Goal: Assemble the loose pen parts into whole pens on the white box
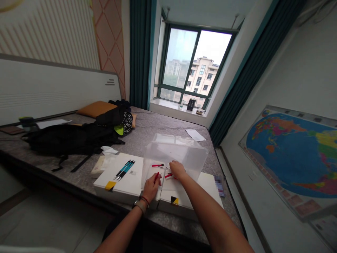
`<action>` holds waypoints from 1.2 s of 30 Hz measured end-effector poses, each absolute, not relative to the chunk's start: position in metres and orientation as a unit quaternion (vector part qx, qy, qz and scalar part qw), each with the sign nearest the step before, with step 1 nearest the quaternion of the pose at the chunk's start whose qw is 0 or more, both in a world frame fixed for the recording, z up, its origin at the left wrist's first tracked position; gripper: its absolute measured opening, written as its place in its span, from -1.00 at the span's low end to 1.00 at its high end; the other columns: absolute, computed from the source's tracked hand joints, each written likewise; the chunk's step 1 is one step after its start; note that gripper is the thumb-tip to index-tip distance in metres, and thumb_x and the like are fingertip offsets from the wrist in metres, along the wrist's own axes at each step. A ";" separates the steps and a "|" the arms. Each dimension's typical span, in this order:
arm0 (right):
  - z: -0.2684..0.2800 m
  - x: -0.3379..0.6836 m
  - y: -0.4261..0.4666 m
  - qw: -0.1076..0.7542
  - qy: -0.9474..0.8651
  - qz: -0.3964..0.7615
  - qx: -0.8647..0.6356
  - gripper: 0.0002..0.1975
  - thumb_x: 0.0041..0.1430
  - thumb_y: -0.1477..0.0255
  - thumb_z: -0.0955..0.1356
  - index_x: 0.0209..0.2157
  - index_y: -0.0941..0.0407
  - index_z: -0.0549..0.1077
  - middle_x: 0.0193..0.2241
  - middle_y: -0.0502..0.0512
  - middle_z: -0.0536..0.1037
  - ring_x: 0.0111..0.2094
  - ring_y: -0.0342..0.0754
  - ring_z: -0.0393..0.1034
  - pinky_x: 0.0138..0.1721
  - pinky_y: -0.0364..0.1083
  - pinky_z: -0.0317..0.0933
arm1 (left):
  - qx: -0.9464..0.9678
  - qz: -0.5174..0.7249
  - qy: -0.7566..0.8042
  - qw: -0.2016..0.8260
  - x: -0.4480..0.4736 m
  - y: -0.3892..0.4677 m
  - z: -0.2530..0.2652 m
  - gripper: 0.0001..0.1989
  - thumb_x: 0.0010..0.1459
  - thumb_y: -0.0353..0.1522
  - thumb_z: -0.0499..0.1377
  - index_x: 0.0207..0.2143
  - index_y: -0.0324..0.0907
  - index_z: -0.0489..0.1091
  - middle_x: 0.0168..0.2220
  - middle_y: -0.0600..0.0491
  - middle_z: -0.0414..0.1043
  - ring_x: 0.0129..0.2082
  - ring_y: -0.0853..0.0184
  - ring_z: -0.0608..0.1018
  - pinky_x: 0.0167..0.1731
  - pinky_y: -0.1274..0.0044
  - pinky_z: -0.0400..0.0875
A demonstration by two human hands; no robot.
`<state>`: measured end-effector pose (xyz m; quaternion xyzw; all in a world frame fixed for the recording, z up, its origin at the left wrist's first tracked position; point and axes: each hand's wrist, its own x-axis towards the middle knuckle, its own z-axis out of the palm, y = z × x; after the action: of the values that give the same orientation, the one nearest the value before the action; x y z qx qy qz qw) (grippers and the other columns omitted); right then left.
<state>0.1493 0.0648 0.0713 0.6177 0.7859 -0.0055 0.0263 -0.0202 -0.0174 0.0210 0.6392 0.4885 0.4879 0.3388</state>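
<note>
My left hand is closed on a slim red pen piece, in front of the open side of a clear plastic box. My right hand reaches into the box with its fingers pinched together; what they hold, if anything, is too small to make out. A red and black pen part lies in the box between the hands. Just below the right hand there is another red piece, partly covered by it. To the left, several blue and black pens lie side by side on a white box.
A second white box sits under the right forearm. Behind the left box are a tissue pack and a black backpack on the grey bed. A white paper lies beyond the clear box.
</note>
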 end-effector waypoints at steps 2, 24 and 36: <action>0.076 0.154 0.064 0.003 0.782 -0.005 0.624 -0.75 0.22 0.56 0.20 -0.20 0.16 0.48 -0.20 0.25 0.51 -0.17 -0.02 0.40 -0.20 -0.12 0.19 | 0.641 0.486 0.490 0.336 -0.020 -0.017 0.021 -0.66 0.24 -0.15 -0.07 -0.35 -0.18 0.36 -0.58 0.11 0.40 -0.55 0.37 0.45 -0.43 0.57 0.24; 0.090 0.169 0.027 -0.463 0.560 -0.393 0.563 -0.75 -0.05 0.39 0.30 -0.30 0.17 0.48 -0.51 0.03 0.49 -0.58 -0.17 0.30 -0.56 -0.19 0.17 | 0.635 0.489 0.499 0.330 -0.019 -0.018 0.022 -0.65 0.25 -0.14 -0.08 -0.32 -0.17 0.36 -0.57 0.11 0.40 -0.53 0.37 0.45 -0.41 0.57 0.26; 0.105 0.153 -0.011 -0.554 0.459 -0.487 0.495 -0.61 -0.09 0.16 0.42 -0.33 0.19 0.48 -0.53 0.05 0.51 -0.58 -0.17 0.37 -0.50 -0.16 0.30 | 0.661 0.468 0.489 0.324 -0.018 -0.020 0.025 -0.69 0.24 -0.18 -0.07 -0.33 -0.16 0.37 -0.57 0.11 0.40 -0.54 0.37 0.43 -0.43 0.56 0.23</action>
<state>0.1533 -0.0113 0.1054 0.4945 0.4595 -0.4869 -0.5543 -0.0180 -0.0205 0.0252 0.6613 0.4885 0.4680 0.3240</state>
